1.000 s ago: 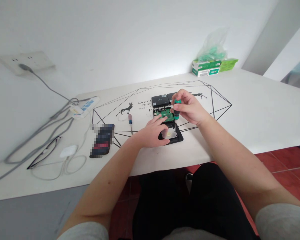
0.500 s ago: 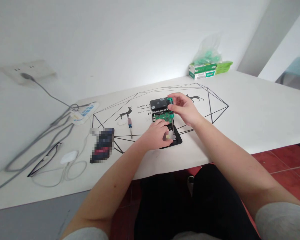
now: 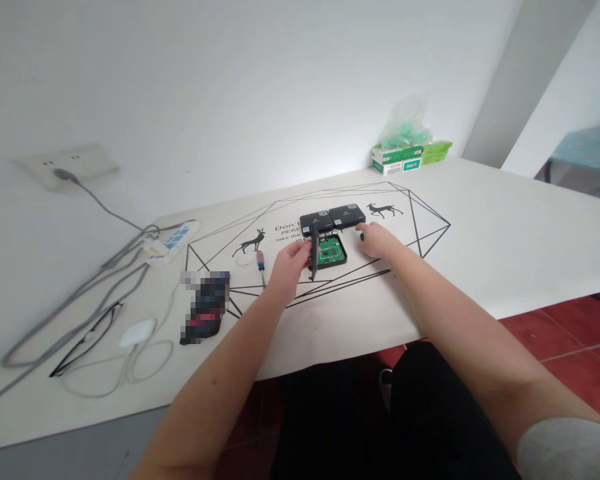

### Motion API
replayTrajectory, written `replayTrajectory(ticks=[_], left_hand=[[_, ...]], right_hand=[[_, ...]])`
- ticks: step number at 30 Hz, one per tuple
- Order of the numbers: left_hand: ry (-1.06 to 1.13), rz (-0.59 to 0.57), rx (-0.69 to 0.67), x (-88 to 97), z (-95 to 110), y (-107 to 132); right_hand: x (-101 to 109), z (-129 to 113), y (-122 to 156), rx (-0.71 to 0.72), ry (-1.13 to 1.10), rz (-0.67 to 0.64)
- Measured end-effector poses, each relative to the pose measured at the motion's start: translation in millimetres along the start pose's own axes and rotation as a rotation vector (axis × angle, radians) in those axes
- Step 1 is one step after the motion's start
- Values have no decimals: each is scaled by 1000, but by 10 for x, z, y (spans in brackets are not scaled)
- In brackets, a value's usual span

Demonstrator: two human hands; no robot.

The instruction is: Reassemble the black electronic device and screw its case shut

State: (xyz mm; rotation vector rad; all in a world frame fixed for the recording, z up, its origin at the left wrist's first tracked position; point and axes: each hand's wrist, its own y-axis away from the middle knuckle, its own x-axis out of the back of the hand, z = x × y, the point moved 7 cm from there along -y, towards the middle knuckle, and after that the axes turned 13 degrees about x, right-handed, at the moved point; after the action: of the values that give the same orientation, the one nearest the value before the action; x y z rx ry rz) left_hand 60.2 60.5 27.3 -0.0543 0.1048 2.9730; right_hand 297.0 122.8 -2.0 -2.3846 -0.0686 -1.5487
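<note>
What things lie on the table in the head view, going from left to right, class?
Glasses → blurred dark item → blue-handled screwdriver → left hand → open device with green board → right hand → green boxes.

The person is wearing a light grey short-sleeved top, its sleeve ends showing at five and seven o'clock, and black trousers at six o'clock. Both forearms are bare down to the left hand [image 3: 286,265] and right hand [image 3: 376,240]; no rings or watch are showing.
</note>
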Motion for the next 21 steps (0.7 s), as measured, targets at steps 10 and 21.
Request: replayTrajectory(ticks=[10,21], left_hand=[[660,184,260,350,-149,-169],[403,100,54,237,-48,-125]], right_hand=[[-58,-986,217,705,-148,-210],[211,-747,197,427,-560,-53]])
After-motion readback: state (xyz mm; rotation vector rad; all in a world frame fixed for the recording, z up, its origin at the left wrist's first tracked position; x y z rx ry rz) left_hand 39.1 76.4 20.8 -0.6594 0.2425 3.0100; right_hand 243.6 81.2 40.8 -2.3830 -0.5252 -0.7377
